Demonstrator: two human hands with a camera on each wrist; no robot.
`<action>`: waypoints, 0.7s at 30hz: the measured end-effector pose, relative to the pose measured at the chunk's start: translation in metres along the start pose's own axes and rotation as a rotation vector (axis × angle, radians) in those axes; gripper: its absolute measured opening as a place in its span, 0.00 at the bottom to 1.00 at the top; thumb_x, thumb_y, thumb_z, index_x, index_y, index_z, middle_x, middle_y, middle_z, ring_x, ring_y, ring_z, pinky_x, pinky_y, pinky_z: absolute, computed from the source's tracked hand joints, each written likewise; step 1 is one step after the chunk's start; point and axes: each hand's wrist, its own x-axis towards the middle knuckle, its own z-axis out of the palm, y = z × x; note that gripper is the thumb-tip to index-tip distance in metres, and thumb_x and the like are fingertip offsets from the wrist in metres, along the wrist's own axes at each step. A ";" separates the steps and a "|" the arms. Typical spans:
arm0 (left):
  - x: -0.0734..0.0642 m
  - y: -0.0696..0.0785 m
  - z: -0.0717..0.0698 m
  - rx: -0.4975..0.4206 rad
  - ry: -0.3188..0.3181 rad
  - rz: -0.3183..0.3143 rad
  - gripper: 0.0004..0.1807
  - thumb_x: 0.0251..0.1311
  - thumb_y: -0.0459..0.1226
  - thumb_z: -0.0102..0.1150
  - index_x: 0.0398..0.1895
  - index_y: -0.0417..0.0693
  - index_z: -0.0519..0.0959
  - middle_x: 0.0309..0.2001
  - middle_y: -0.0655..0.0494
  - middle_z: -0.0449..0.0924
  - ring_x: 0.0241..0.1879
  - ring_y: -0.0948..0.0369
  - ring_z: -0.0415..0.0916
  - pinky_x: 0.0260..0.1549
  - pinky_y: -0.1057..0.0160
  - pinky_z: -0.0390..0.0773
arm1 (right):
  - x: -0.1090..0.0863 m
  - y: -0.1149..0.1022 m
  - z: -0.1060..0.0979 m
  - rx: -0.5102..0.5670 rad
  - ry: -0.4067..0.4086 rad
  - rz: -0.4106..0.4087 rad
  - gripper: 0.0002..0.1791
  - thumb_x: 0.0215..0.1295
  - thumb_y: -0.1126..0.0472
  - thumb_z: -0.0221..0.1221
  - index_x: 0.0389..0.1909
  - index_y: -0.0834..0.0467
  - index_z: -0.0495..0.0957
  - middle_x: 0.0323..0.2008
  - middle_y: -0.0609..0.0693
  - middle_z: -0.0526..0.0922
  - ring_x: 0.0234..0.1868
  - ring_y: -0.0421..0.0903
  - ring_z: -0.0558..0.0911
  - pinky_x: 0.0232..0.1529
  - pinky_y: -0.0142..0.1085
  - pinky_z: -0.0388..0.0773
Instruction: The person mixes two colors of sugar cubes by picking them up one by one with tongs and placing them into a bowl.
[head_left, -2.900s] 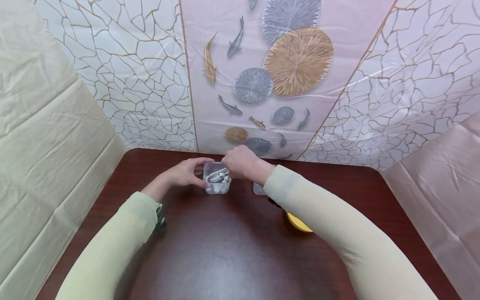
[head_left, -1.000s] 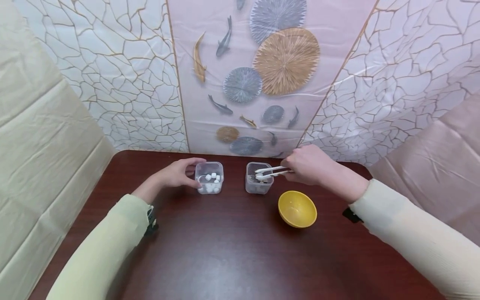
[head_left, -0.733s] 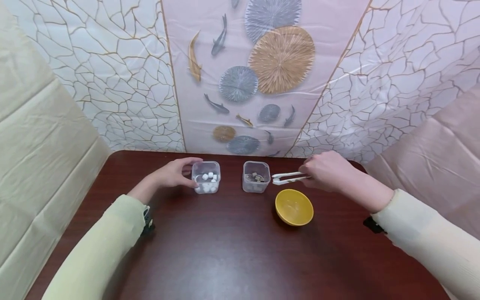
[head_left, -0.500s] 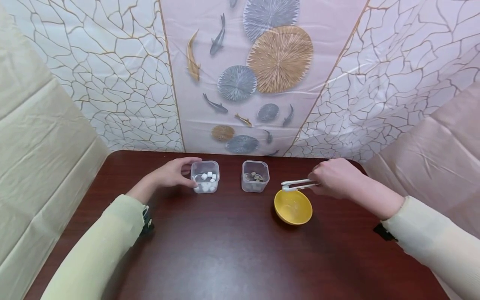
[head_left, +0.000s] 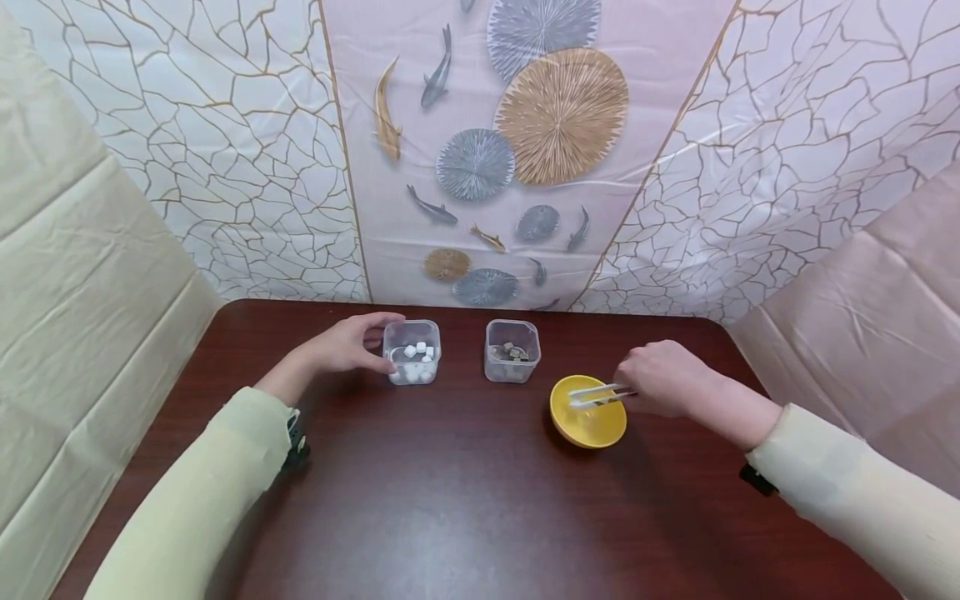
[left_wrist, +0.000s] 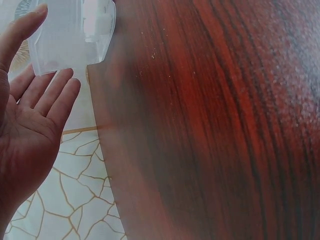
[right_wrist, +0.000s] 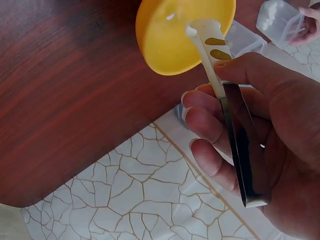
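Note:
My left hand [head_left: 347, 345] holds a clear plastic container [head_left: 412, 352] of white cubes [head_left: 421, 348], thumb at its front and fingers behind; in the left wrist view the hand [left_wrist: 37, 107] has the container [left_wrist: 65, 37] between thumb and fingertips. My right hand [head_left: 662, 377] grips tongs [head_left: 600, 395] with white tips, which reach inside a yellow bowl [head_left: 588, 432]. The right wrist view shows the thumb and fingers about the tongs' metal handle [right_wrist: 240, 145]. A small white spot lies in the bowl [right_wrist: 170, 50] there; whether it is a cube or a reflection is unclear.
A second clear container [head_left: 512, 364] with several brownish cubes stands between the first container and the bowl. Everything rests on a dark wooden table [head_left: 450, 500]. Patterned cloth [head_left: 480, 167] hangs behind its back edge.
My right hand has carried the tongs, with a small white cube at their tips, from the left container past the second one to the bowl, then lowered the tips into it. The left hand stays put.

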 end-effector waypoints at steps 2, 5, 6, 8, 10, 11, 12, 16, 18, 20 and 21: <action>0.000 0.001 0.000 0.000 0.000 -0.002 0.46 0.59 0.31 0.78 0.79 0.37 0.65 0.76 0.34 0.67 0.76 0.37 0.65 0.74 0.40 0.68 | 0.002 -0.001 0.001 0.002 -0.012 0.002 0.21 0.53 0.59 0.77 0.16 0.45 0.73 0.18 0.38 0.72 0.19 0.41 0.66 0.18 0.38 0.69; -0.001 0.001 0.000 0.000 0.003 -0.006 0.47 0.58 0.31 0.79 0.79 0.38 0.65 0.76 0.35 0.67 0.76 0.38 0.66 0.74 0.41 0.69 | 0.004 -0.002 0.002 0.004 -0.028 0.009 0.21 0.53 0.59 0.77 0.16 0.45 0.72 0.17 0.38 0.70 0.19 0.41 0.64 0.17 0.37 0.67; -0.001 0.002 0.000 0.003 0.002 -0.002 0.47 0.58 0.31 0.79 0.79 0.38 0.65 0.76 0.34 0.67 0.76 0.37 0.66 0.74 0.41 0.69 | 0.005 -0.003 0.002 0.006 -0.033 0.013 0.20 0.53 0.59 0.77 0.16 0.45 0.72 0.17 0.39 0.70 0.19 0.41 0.64 0.17 0.37 0.66; 0.000 0.002 0.000 0.004 0.001 0.006 0.47 0.58 0.31 0.78 0.79 0.37 0.65 0.75 0.34 0.67 0.76 0.37 0.66 0.74 0.41 0.69 | 0.005 -0.003 0.003 0.009 -0.041 0.019 0.20 0.52 0.59 0.77 0.17 0.46 0.73 0.17 0.39 0.70 0.19 0.41 0.64 0.17 0.36 0.66; 0.000 0.002 0.000 0.002 0.002 0.007 0.47 0.58 0.31 0.78 0.79 0.36 0.65 0.75 0.34 0.67 0.76 0.37 0.66 0.74 0.41 0.69 | 0.005 -0.003 0.003 0.012 -0.051 0.024 0.19 0.53 0.59 0.77 0.17 0.46 0.74 0.18 0.39 0.71 0.19 0.41 0.65 0.17 0.37 0.66; 0.000 0.002 0.000 0.000 0.002 0.009 0.47 0.58 0.31 0.78 0.79 0.36 0.65 0.75 0.34 0.67 0.76 0.37 0.66 0.74 0.41 0.69 | 0.005 -0.003 0.003 0.012 -0.054 0.027 0.19 0.53 0.59 0.77 0.17 0.46 0.74 0.18 0.39 0.71 0.19 0.41 0.65 0.17 0.37 0.67; 0.001 0.002 0.000 -0.003 0.001 0.011 0.47 0.58 0.30 0.78 0.79 0.36 0.65 0.75 0.34 0.67 0.76 0.37 0.66 0.74 0.41 0.69 | 0.005 -0.003 0.003 0.013 -0.058 0.030 0.19 0.53 0.58 0.77 0.17 0.46 0.74 0.18 0.39 0.71 0.19 0.41 0.66 0.18 0.37 0.68; 0.001 0.000 0.000 -0.012 0.000 0.015 0.47 0.57 0.30 0.79 0.79 0.36 0.65 0.76 0.33 0.66 0.76 0.37 0.66 0.73 0.42 0.69 | 0.005 -0.002 -0.003 0.019 -0.057 0.049 0.16 0.54 0.55 0.77 0.19 0.47 0.78 0.19 0.38 0.73 0.20 0.41 0.69 0.19 0.39 0.72; 0.001 0.000 0.000 -0.015 -0.003 0.023 0.48 0.57 0.30 0.79 0.79 0.34 0.64 0.76 0.32 0.65 0.76 0.36 0.66 0.73 0.42 0.70 | 0.006 -0.001 -0.009 0.027 -0.046 0.056 0.15 0.55 0.54 0.77 0.20 0.48 0.79 0.19 0.38 0.72 0.20 0.41 0.70 0.20 0.40 0.73; 0.001 -0.001 0.000 -0.017 -0.005 0.030 0.48 0.56 0.30 0.79 0.79 0.33 0.64 0.77 0.31 0.65 0.76 0.36 0.66 0.73 0.42 0.69 | 0.009 -0.001 -0.017 0.039 -0.024 0.059 0.16 0.56 0.53 0.77 0.20 0.48 0.78 0.19 0.39 0.71 0.20 0.41 0.70 0.19 0.41 0.73; 0.001 -0.001 0.000 -0.018 -0.005 0.028 0.48 0.56 0.30 0.79 0.79 0.33 0.64 0.77 0.31 0.65 0.76 0.36 0.65 0.74 0.42 0.69 | 0.011 -0.001 -0.021 0.041 -0.009 0.055 0.16 0.56 0.53 0.77 0.20 0.47 0.78 0.19 0.38 0.71 0.20 0.41 0.70 0.19 0.41 0.73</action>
